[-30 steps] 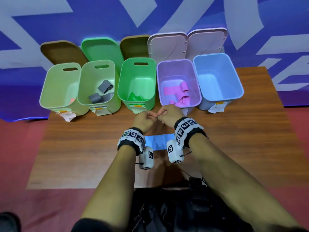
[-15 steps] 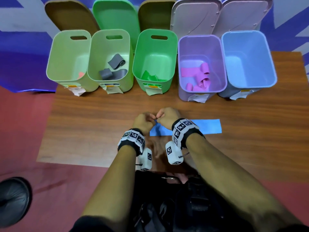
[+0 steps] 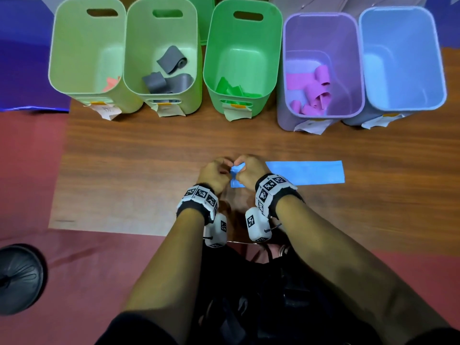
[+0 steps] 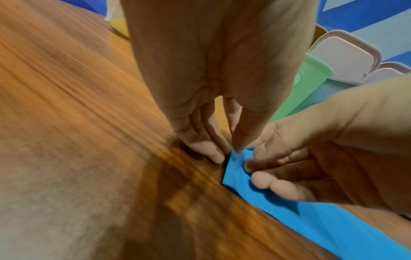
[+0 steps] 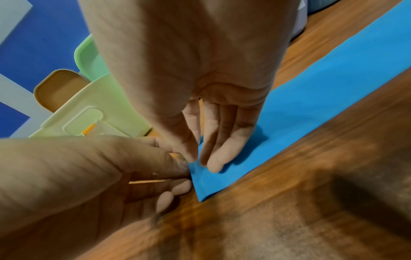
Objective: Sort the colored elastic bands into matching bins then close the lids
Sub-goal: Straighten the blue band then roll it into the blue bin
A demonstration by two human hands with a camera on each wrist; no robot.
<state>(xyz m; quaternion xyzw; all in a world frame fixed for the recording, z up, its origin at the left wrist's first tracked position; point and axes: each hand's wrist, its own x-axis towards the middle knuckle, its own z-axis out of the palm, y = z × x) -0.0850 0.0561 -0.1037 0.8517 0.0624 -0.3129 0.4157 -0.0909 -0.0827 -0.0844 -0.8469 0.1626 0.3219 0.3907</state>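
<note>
Since a moment ago, my view has dipped toward the table (image 3: 139, 155) and more of the blue band (image 3: 308, 171) shows. Nearest me, my left hand (image 3: 215, 174) and right hand (image 3: 250, 171) both pinch its left end, lifted into a small fold. Its long axis runs rightward, flat, thin and smooth. Far right waits the blue bin (image 3: 402, 58), nearer my right hand.
</note>
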